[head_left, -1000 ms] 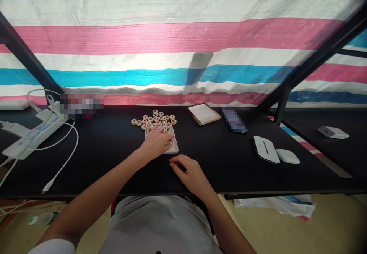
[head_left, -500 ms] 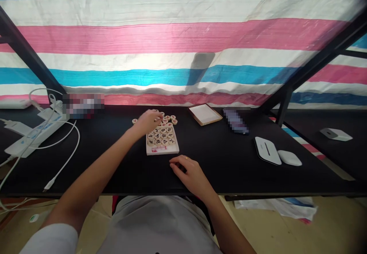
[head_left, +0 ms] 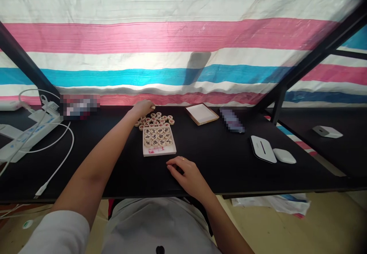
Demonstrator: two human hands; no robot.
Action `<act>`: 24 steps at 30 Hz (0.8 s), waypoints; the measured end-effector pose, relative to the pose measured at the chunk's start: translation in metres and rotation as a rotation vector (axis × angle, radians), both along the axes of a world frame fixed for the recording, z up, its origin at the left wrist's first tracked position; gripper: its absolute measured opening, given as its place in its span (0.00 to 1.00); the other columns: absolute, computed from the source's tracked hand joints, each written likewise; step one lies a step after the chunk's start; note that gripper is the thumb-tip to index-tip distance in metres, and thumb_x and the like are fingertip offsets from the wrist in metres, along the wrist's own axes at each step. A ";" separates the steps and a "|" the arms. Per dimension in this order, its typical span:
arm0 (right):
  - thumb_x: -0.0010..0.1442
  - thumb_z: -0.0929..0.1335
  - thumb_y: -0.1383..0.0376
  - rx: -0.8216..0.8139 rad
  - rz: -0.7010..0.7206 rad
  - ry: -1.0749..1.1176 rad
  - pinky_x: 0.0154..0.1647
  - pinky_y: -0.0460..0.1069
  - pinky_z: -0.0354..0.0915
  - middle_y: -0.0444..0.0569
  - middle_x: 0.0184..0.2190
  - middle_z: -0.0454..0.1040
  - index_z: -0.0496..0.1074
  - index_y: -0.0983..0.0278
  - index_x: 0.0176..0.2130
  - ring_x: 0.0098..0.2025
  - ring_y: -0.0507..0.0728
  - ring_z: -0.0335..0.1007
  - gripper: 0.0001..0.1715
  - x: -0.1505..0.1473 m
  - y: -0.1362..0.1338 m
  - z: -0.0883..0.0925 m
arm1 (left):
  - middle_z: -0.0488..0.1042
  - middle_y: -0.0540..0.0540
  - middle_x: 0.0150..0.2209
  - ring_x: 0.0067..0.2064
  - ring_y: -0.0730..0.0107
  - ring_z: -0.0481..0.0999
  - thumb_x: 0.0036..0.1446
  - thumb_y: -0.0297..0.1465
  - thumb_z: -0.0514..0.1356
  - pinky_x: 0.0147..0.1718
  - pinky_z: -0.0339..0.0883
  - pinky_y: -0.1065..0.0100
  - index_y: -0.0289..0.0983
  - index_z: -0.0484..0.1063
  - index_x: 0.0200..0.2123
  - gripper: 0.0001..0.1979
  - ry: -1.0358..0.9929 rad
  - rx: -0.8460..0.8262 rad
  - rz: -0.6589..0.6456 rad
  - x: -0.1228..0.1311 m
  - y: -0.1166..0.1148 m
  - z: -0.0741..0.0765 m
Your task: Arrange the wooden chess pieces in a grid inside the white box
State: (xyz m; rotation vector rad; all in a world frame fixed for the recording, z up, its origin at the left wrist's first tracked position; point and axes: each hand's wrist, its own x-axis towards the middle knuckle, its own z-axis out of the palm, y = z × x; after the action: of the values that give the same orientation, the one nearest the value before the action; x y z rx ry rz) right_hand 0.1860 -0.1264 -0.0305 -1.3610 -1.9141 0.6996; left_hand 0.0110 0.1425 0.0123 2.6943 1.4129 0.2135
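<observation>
My left hand (head_left: 143,109) reaches to the back of the loose pieces, its fingers pinched on a pale round Chinese chess piece (head_left: 153,107). Just in front of it, several red-marked Chinese chess pieces (head_left: 154,119) lie close together on the black table. Nearer to me is a shallow white box tray (head_left: 146,151), where black-marked pieces (head_left: 157,136) sit in rows. The tray's near strip shows its floor with red print. My right hand (head_left: 187,175) rests on the table at the tray's near right corner, fingers loosely bent, thumb apart from the forefinger, holding nothing.
A box lid (head_left: 202,114) lies at the back, with a blurred phone-like object (head_left: 232,120) beside it. To the right are a white flat device (head_left: 263,149) and a white rounded case (head_left: 284,156). A power strip (head_left: 31,133) with white cables occupies the left.
My left hand has moved back and left, off the pieces behind the tray, uncovering more of them. A piece now shows at its fingertips. My right hand stays put; the view shifts slightly.
</observation>
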 end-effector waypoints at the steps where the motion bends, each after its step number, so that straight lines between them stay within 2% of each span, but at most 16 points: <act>1: 0.62 0.63 0.66 0.002 0.001 0.003 0.38 0.49 0.66 0.47 0.32 0.74 0.73 0.62 0.37 0.34 0.54 0.71 0.09 0.000 0.000 0.000 | 0.75 0.41 0.35 0.35 0.62 0.70 0.57 0.31 0.53 0.34 0.60 0.67 0.34 0.74 0.31 0.11 -0.008 0.020 0.003 0.000 -0.007 0.006; 4: 0.62 0.63 0.66 0.000 0.013 0.008 0.38 0.49 0.66 0.47 0.32 0.74 0.73 0.62 0.37 0.34 0.54 0.71 0.09 0.001 0.000 -0.001 | 0.75 0.41 0.37 0.38 0.62 0.71 0.62 0.34 0.47 0.36 0.61 0.66 0.34 0.73 0.37 0.16 -0.071 0.096 -0.050 0.001 -0.042 0.025; 6: 0.62 0.63 0.66 -0.003 0.010 0.011 0.38 0.48 0.66 0.47 0.33 0.74 0.73 0.62 0.37 0.34 0.54 0.71 0.09 0.001 0.000 -0.002 | 0.75 0.42 0.39 0.40 0.64 0.72 0.64 0.34 0.46 0.39 0.63 0.67 0.34 0.73 0.44 0.17 -0.144 0.124 -0.135 0.004 -0.080 0.034; 8: 0.62 0.63 0.66 -0.008 0.005 0.017 0.37 0.48 0.66 0.48 0.33 0.74 0.73 0.62 0.37 0.34 0.54 0.70 0.09 0.000 -0.001 -0.002 | 0.74 0.43 0.44 0.43 0.65 0.72 0.63 0.34 0.49 0.43 0.64 0.67 0.36 0.68 0.52 0.18 -0.216 0.128 -0.166 0.005 -0.123 0.039; 11: 0.61 0.65 0.64 -0.017 0.026 0.017 0.35 0.47 0.66 0.48 0.34 0.74 0.73 0.62 0.38 0.34 0.54 0.70 0.08 0.000 -0.001 -0.003 | 0.74 0.45 0.43 0.43 0.66 0.73 0.62 0.30 0.51 0.44 0.65 0.67 0.38 0.69 0.52 0.16 -0.275 0.118 -0.158 -0.001 -0.186 0.032; 14: 0.61 0.65 0.64 -0.010 0.040 0.002 0.37 0.48 0.66 0.48 0.35 0.75 0.73 0.62 0.39 0.35 0.54 0.71 0.08 -0.001 -0.001 -0.002 | 0.74 0.45 0.41 0.42 0.68 0.74 0.63 0.28 0.50 0.45 0.67 0.68 0.41 0.70 0.51 0.16 -0.333 0.036 -0.140 -0.010 -0.229 0.008; 16: 0.60 0.65 0.64 0.001 0.045 -0.017 0.39 0.49 0.66 0.48 0.35 0.75 0.72 0.62 0.38 0.35 0.54 0.71 0.07 -0.001 0.000 -0.002 | 0.73 0.45 0.40 0.41 0.68 0.74 0.63 0.28 0.50 0.44 0.68 0.69 0.41 0.69 0.52 0.17 -0.359 -0.018 -0.133 -0.013 -0.244 -0.012; 19: 0.60 0.65 0.65 0.020 0.050 -0.043 0.38 0.49 0.66 0.47 0.33 0.75 0.72 0.62 0.38 0.35 0.54 0.70 0.07 -0.001 0.000 -0.003 | 0.72 0.46 0.37 0.37 0.70 0.73 0.63 0.28 0.51 0.38 0.69 0.70 0.42 0.70 0.52 0.16 -0.368 -0.039 -0.114 -0.013 -0.251 -0.038; 21: 0.60 0.66 0.64 0.024 0.044 -0.042 0.37 0.49 0.66 0.47 0.32 0.75 0.73 0.62 0.39 0.34 0.55 0.70 0.07 -0.001 0.001 -0.004 | 0.72 0.46 0.36 0.36 0.69 0.72 0.63 0.28 0.51 0.37 0.69 0.68 0.42 0.69 0.53 0.17 -0.368 -0.014 -0.080 -0.011 -0.251 -0.048; 24: 0.60 0.66 0.61 0.008 0.033 -0.017 0.35 0.48 0.66 0.47 0.32 0.75 0.73 0.62 0.39 0.34 0.54 0.70 0.09 -0.001 0.001 -0.005 | 0.71 0.45 0.37 0.36 0.69 0.71 0.63 0.28 0.51 0.37 0.69 0.67 0.42 0.69 0.53 0.17 -0.372 -0.022 -0.072 -0.010 -0.250 -0.051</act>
State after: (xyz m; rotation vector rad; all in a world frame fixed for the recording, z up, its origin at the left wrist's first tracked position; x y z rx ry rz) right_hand 0.1852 -0.1253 -0.0354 -1.3367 -1.9545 0.6981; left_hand 0.0009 -0.1075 -0.0386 2.5093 1.1982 0.6494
